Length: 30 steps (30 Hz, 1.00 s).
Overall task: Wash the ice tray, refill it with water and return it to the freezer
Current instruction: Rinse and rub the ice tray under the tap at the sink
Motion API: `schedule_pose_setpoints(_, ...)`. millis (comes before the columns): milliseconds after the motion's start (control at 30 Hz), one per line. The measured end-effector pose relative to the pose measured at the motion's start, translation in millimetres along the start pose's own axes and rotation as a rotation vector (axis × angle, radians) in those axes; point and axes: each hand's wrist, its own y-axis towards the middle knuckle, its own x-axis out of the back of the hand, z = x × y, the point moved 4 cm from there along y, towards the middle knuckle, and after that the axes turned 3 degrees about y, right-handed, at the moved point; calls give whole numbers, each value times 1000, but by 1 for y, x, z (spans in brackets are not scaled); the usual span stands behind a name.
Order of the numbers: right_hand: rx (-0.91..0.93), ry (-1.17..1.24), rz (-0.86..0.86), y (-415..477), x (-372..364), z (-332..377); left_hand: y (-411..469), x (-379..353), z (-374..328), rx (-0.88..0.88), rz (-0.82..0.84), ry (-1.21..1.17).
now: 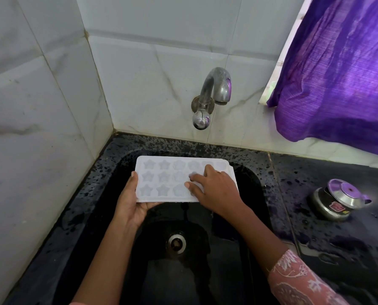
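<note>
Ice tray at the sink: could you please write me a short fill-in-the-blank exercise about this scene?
1. The left hand grips the ice tray, whose moulds nearest it are shaped like ____.
2. The right hand rests its fingers on the tray, and the tap gives ____ water.
3. The lidded steel pot stands on the counter to the ____ of the sink.
4. The hanging cloth is ____.

Missing words: stars; no; right; purple.
</note>
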Motion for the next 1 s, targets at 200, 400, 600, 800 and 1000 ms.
schedule_pose_setpoints(200, 0, 8, -17, -2, -1, -3, 0, 0, 0, 15, -11, 10)
schedule_pose_setpoints(400, 23, -52, -66, -1, 2, -6, -1, 0, 1, 9, -8, 10)
schedule_pose_setpoints(600, 4, -31, -84, 2, 1, -5, 0, 1, 0, 5, -12, -1)
schedule_pose_setpoints(800, 8, -3, -33, 2, -1, -1, 0, 3, 2, 11, -14, -8)
schedule_pose_setpoints(1000, 16, -9, -27, -1, 0, -3, 2, 3, 1, 1, -15, -6)
